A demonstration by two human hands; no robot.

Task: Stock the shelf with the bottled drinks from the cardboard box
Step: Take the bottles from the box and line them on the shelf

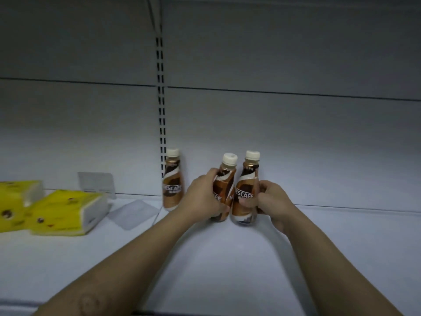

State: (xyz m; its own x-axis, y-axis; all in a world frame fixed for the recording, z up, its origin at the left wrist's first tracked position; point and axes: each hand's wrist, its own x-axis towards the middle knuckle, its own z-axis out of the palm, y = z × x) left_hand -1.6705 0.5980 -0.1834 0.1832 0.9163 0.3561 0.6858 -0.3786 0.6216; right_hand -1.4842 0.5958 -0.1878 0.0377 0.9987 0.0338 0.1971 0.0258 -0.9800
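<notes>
Three bottles: brown coffee drinks with white caps, all right of the slotted upright (161, 124) (my reference for everything below).
Standing bottle (172, 181): upright on the shelf (227, 258), just right of the upright's foot and close against the back panel (296, 133); clear of both your hands.
Left hand (202, 197): your fingers are wrapped round the middle bottle (224, 185) at label height, a full-hand hold.
Middle bottle: right of the standing one and apart from it, cap tipped to the right.
Right hand (271, 201): your fingers and thumb are curled round the right bottle (247, 188), gripping its lower half.
Right bottle: farthest right of the upright, touching the middle bottle along the label; slight lean.
Bases: both held bottles sit low at the shelf; can't tell whether they're touching down (motion blur).
Tissue packs (66, 210): two yellow packs lying well left of the upright, the far one cut by the frame edge.
Clear holders (133, 213): one flat on the shelf just left of the upright, the other standing farther left by the back panel.
</notes>
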